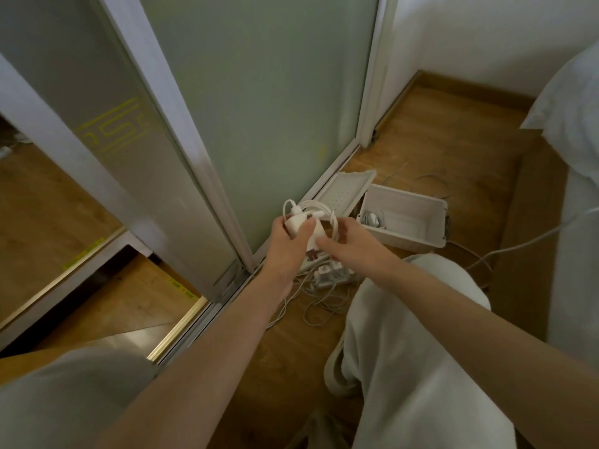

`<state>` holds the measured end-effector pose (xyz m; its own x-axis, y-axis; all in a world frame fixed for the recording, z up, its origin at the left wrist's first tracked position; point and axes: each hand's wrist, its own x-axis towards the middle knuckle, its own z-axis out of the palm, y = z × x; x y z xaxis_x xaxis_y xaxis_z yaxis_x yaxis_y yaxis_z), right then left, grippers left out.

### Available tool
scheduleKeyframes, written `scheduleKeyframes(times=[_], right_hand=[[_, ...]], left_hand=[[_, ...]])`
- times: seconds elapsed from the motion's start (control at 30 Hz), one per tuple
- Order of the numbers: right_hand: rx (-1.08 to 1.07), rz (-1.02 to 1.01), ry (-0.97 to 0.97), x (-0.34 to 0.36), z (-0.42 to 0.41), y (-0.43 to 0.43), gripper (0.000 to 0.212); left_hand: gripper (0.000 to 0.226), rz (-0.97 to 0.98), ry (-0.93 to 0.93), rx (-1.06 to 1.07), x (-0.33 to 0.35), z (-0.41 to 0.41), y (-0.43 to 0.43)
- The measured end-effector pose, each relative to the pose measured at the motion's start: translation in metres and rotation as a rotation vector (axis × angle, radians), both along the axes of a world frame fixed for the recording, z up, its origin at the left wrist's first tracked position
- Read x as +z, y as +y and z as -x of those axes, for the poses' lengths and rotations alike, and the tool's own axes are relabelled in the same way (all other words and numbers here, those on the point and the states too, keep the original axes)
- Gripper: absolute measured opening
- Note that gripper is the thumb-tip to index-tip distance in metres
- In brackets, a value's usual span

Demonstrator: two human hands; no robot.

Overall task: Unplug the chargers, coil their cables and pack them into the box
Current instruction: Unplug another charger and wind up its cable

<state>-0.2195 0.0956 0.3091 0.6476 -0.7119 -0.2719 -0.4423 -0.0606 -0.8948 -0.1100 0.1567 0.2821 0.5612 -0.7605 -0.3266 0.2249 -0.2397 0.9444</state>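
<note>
Sliding door (259,108): stands at my 12 o'clock. I crouch in front of it on the wood floor.
Left hand (288,236): wraps around the white charger (303,226), thumb across its face, and holds it off the floor.
Cable (311,205): lies looped in a loose coil around the top of the charger, with its plug end poking up at 11 o'clock.
Right hand (350,241): reaches in from 4 o'clock, with a fingertip on the charger's lower edge by the coil. I cannot tell whether it pinches the cable or only steadies it.
Power strip (330,273): sits on the floor under the hands at 6 o'clock. It looks to have more plugs seated, and loose cables (317,306) trail toward me.
Lid (343,192): leans against the door track at 1 o'clock.
Box (418,234): lies open on the floor at 3 o'clock from the hands, near them but apart. Its long axis runs roughly 10 to 4 o'clock.
Packed charger (372,218): one coiled bundle sits in the box's near-left corner.
Next move, my judgement: a short carry to 3 o'clock. The right hand is nearer the box, and the free space lies in the right half.
</note>
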Motion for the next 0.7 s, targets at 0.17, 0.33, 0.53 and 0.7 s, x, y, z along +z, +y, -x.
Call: scheduleKeyframes(times=[0.17, 0.33, 0.53, 0.7], right_hand=[[-0.063, -0.058, -0.094, -0.005, -0.008, -0.046, 0.023], [-0.09, 0.008, -0.012, -0.028, -0.002, -0.108, 0.024], [-0.139, 0.003, 0.086, -0.088, 0.02, -0.18, 0.013], [-0.326, -0.103, 0.125, -0.159, 0.035, -0.238, 0.029]], left_hand=[[0.049, 0.024, 0.002, -0.071, -0.005, 0.001, -0.048], [0.049, -0.097, -0.337, -0.211, -0.033, 0.003, -0.113], [0.044, -0.286, -0.841, -0.466, -0.09, 0.01, -0.191], [0.048, -0.362, -1.045, -0.743, -0.145, 0.012, -0.252]])
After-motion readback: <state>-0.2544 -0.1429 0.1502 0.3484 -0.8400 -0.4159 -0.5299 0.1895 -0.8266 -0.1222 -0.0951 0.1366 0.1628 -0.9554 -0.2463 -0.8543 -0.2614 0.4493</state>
